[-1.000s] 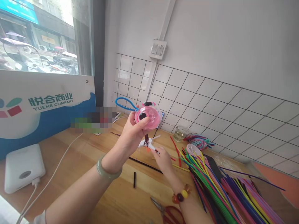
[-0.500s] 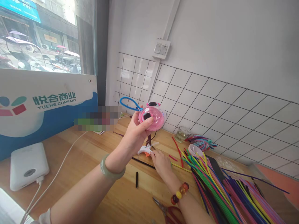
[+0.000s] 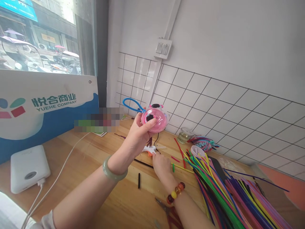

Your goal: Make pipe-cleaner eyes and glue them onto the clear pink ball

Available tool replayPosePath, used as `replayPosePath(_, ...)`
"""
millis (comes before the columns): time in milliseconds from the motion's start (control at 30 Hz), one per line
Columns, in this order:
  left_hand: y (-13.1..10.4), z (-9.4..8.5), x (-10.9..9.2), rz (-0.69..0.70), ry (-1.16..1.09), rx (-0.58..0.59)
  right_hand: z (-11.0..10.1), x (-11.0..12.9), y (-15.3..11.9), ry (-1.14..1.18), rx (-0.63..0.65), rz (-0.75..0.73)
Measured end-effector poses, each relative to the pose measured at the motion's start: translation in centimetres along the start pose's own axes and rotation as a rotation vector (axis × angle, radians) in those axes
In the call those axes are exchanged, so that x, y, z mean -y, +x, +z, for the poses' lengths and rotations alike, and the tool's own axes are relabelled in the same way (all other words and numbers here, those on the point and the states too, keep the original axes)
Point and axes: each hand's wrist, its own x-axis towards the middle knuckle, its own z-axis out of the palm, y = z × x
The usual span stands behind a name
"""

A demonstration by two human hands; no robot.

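My left hand (image 3: 139, 130) is raised over the table, its thumb pressed on the face of a pink round fuzzy ornament (image 3: 161, 119) with black and white patches and a clear shiny part. A blue pipe-cleaner loop (image 3: 132, 104) sticks out from the ornament's left side. Lower down, my right hand (image 3: 162, 163) has its fingers curled at the handle end of a white and orange glue gun (image 3: 149, 149) on the tabletop. The gun's nozzle points right. My left hand hides part of what lies behind it.
Bundled coloured pipe cleaners (image 3: 214, 181) cover the table's right side. Scissors (image 3: 166, 210) lie under my right forearm, near a short black piece (image 3: 139, 180). A glass jar (image 3: 185, 135) and white cup (image 3: 197, 151) stand near the wall grid. A white power bank (image 3: 30, 168) sits left.
My right hand has closed further at the glue gun's handle, and the gun has turned slightly. A short green piece now shows beside that hand. The left hand keeps the ornament almost still.
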Motion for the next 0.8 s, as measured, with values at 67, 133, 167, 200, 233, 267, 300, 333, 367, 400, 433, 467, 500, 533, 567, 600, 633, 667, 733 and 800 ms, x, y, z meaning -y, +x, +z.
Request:
replayPosePath(67,0.0,0.0,0.0,0.004,-0.008,-0.003,-0.5,-0.3,-0.2,0.015,-0.006,-0.025)
replayPosePath(133,0.0,0.0,-0.1,0.012,-0.008,-0.007,-1.2,-0.8,-0.7,0.033,-0.024,-0.075)
replayPosePath(167,0.0,0.0,-0.1,0.011,-0.003,-0.009,-1.7,-1.2,-1.1,0.045,-0.036,-0.106)
replayPosePath(200,0.0,0.0,-0.1,0.009,0.004,-0.01,-2.1,-1.5,-1.6,0.06,-0.049,-0.136)
replayPosePath(233,0.0,0.0,-0.1,0.007,0.012,-0.011,-2.5,-1.9,-2.2,0.082,-0.061,-0.169)
replayPosePath(267,0.0,0.0,-0.1,0.004,0.019,-0.011,-2.8,-2.2,-2.8,0.134,-0.071,-0.225)
replayPosePath(300,0.0,0.0,0.0,0.002,0.023,-0.009,-3.0,-2.6,-3.5,0.188,-0.072,-0.266)
replayPosePath(333,0.0,0.0,0.1,0.002,0.023,-0.007,-3.2,-3.0,-4.2,0.243,-0.068,-0.294)
replayPosePath(367,0.0,0.0,0.2,0.002,0.022,-0.004,-3.4,-3.4,-4.8,0.29,-0.053,-0.305)
replayPosePath(400,0.0,0.0,0.3,0.002,0.02,-0.003,-3.4,-3.8,-5.4,0.322,-0.032,-0.3)
replayPosePath(433,0.0,0.0,0.4,0.0,0.019,-0.002,-3.5,-4.3,-5.9,0.346,-0.008,-0.292)
replayPosePath(467,0.0,0.0,0.5,-0.002,0.02,-0.004,-3.5,-4.8,-6.4,0.359,0.018,-0.279)
replayPosePath(500,0.0,0.1,0.7,-0.004,0.021,-0.005,-3.6,-5.3,-6.8,0.37,0.039,-0.262)
replayPosePath(533,-0.1,0.1,0.8,-0.009,0.024,-0.006,-3.6,-5.8,-7.1,0.377,0.058,-0.243)
replayPosePath(567,-0.1,0.1,1.0,-0.014,0.029,-0.005,-3.6,-6.3,-7.5,0.383,0.07,-0.221)
replayPosePath(600,-0.1,0.1,1.1,-0.019,0.035,-0.001,-3.6,-6.8,-7.8,0.389,0.076,-0.197)
replayPosePath(633,-0.1,0.1,1.2,-0.024,0.044,0.006,-3.6,-7.2,-8.1,0.394,0.082,-0.172)
replayPosePath(667,-0.1,0.1,1.3,-0.036,0.056,0.019,-3.7,-7.6,-8.5,0.401,0.086,-0.148)
replayPosePath(733,-0.1,0.0,1.5,-0.078,0.087,0.064,-3.8,-8.0,-9.2,0.42,0.1,-0.107)
replayPosePath(800,-0.2,-0.1,1.6,-0.13,0.115,0.128,-3.9,-8.2,-9.8,0.458,0.109,-0.089)
